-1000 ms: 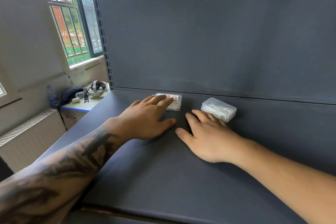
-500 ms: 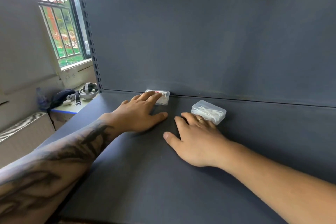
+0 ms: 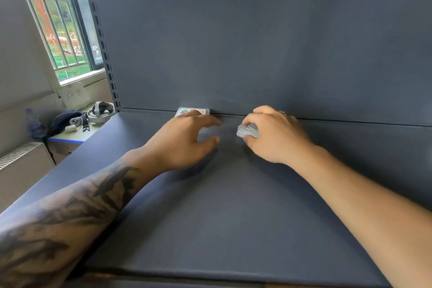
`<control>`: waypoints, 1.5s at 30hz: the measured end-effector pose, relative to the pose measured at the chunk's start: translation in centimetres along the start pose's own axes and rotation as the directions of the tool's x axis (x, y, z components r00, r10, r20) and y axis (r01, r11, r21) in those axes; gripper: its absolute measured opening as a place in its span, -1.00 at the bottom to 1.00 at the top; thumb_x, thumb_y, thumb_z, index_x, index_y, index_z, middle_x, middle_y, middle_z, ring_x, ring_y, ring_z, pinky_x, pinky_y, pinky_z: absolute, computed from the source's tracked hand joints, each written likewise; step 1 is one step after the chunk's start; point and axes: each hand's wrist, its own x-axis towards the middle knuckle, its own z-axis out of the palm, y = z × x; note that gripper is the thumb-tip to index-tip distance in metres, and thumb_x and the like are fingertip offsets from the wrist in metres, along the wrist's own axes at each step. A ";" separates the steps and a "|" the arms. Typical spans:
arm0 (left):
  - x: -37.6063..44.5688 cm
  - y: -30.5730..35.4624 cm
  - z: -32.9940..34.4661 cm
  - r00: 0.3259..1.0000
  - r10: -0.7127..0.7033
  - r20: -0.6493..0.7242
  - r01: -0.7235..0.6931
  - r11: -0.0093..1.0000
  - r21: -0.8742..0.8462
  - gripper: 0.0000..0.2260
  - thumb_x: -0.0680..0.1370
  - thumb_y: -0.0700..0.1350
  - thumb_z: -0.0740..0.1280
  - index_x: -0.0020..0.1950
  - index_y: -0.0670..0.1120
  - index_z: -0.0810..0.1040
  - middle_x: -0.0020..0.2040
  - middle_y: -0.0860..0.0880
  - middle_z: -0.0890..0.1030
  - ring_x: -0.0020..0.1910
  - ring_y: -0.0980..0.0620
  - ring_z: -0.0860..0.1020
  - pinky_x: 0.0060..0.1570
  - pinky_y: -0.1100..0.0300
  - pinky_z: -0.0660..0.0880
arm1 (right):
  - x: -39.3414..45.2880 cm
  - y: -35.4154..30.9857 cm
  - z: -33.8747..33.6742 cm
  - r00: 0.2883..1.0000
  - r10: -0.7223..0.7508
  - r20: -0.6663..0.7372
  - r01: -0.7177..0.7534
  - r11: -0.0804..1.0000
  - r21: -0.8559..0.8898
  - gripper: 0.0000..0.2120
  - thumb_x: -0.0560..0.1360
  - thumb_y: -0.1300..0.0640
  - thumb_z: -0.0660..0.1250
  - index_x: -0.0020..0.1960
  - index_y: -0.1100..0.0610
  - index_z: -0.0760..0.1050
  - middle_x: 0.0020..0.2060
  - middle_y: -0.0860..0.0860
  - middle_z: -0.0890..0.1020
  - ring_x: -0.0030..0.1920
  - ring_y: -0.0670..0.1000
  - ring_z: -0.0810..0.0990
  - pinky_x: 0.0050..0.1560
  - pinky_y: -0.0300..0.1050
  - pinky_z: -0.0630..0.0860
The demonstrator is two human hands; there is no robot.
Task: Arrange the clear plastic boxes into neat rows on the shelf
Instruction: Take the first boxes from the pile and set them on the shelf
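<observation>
A flat clear box with a red and white label lies on the dark grey shelf, tight against the back panel. My left hand hovers just in front of it, fingers loosely arched, one fingertip reaching its front edge, holding nothing. A second clear plastic box with white contents is gripped by my right hand, thumb under its near side and fingers curled over the top. Most of that box is hidden by the hand. It sits a little in front of the back panel.
The shelf's back panel rises straight behind the boxes, with a perforated upright at its left. Beyond the shelf's left edge a small table carries a headset and a dark bag, beside a radiator and a window.
My right hand has closed round the clear box of white contents and drawn it left. My left hand lifted from flat to arched. The labelled box now lies against the back panel.
</observation>
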 end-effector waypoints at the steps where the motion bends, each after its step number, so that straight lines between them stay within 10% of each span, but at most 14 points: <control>1: -0.3 0.1 0.2 0.999 0.007 0.034 -0.007 1.000 -0.009 -0.64 0.57 0.13 0.37 0.36 0.14 0.57 0.21 0.08 0.59 0.18 0.06 0.53 0.23 0.18 0.44 | 0.1 0.2 0.4 1.000 0.015 0.025 -0.015 0.999 0.035 -0.70 0.57 -0.04 0.32 0.30 -0.15 0.50 0.32 -0.07 0.48 0.25 0.16 0.52 0.21 0.04 0.48; 11: -0.1 -0.6 0.2 0.999 0.013 0.045 -0.005 0.984 -0.178 -0.45 0.48 0.06 0.55 0.45 0.14 0.51 0.19 0.21 0.60 0.12 0.21 0.56 -0.04 0.55 0.36 | 0.3 -0.4 1.1 0.982 -0.189 0.029 0.129 0.765 0.630 -0.75 0.46 -0.03 0.53 0.11 -0.07 0.61 0.10 -0.15 0.65 0.12 0.00 0.64 0.22 -0.02 0.54; 17: 0.1 -1.3 -0.5 0.997 0.046 0.067 -0.010 0.887 -0.462 -0.70 0.50 0.08 0.52 0.18 0.00 0.68 0.05 0.13 0.73 0.10 0.14 0.68 0.20 0.06 0.58 | 0.1 -1.0 0.3 0.973 -0.154 0.173 -0.131 0.254 0.958 -0.86 0.58 0.12 0.40 0.01 0.21 0.63 -0.12 0.16 0.65 -0.09 0.17 0.61 -0.13 0.08 0.58; 20: 0.1 -1.2 -0.8 0.996 -0.001 0.086 0.052 0.808 -0.586 -0.66 0.50 0.04 0.49 0.19 -0.12 0.67 0.07 -0.03 0.74 0.12 -0.07 0.70 0.23 -0.18 0.57 | 0.0 -0.9 0.1 0.963 -0.179 0.203 -0.169 0.192 0.967 -0.73 0.63 0.03 0.34 0.08 0.24 0.61 -0.08 0.25 0.68 -0.11 0.26 0.67 -0.15 0.08 0.61; 28: 0.3 -1.5 -1.3 0.991 -0.108 0.074 0.129 0.703 -0.699 -0.62 0.46 0.07 0.47 0.20 -0.09 0.65 -0.01 -0.20 0.73 -0.10 -0.09 0.64 -0.03 -0.06 0.57 | -0.1 -0.8 0.3 0.985 -0.156 0.069 -0.017 0.310 0.951 -0.55 0.52 0.35 0.45 0.33 0.04 0.47 0.08 0.16 0.67 -0.15 0.23 0.72 -0.14 0.16 0.66; 33: 0.3 -1.3 -1.3 0.986 -0.149 0.075 0.160 0.720 -0.675 -0.66 0.49 0.08 0.43 0.18 -0.05 0.65 -0.10 -0.11 0.75 -0.21 -0.01 0.67 -0.13 0.18 0.60 | -0.1 -0.8 0.6 0.956 -0.255 -0.148 0.288 0.696 0.658 -0.32 0.37 0.13 0.61 0.34 -0.21 0.37 0.24 -0.08 0.49 -0.05 -0.05 0.66 -0.06 -0.09 0.65; 39: 0.2 -1.2 -1.1 0.990 -0.119 0.071 0.139 0.858 -0.494 -0.75 0.60 0.14 0.39 0.18 0.04 0.66 -0.10 -0.01 0.75 -0.27 0.09 0.62 -0.18 0.11 0.55 | 0.0 -0.9 0.3 0.934 -0.310 -0.177 0.357 0.813 0.459 -0.51 0.35 0.00 0.61 0.20 -0.13 0.49 0.08 -0.13 0.51 0.04 -0.12 0.53 -0.13 -0.36 0.44; 45: -0.9 -0.8 -1.0 0.920 -0.034 0.390 0.105 0.981 -0.162 -0.46 0.54 0.42 0.18 0.49 0.31 0.32 0.38 0.29 0.52 0.39 0.20 0.47 0.45 -0.01 0.37 | 0.0 -0.2 0.4 0.954 -0.288 -0.087 0.295 0.840 0.456 -0.55 0.33 -0.05 0.62 0.14 -0.14 0.52 0.03 -0.13 0.58 0.02 -0.13 0.55 -0.09 -0.25 0.49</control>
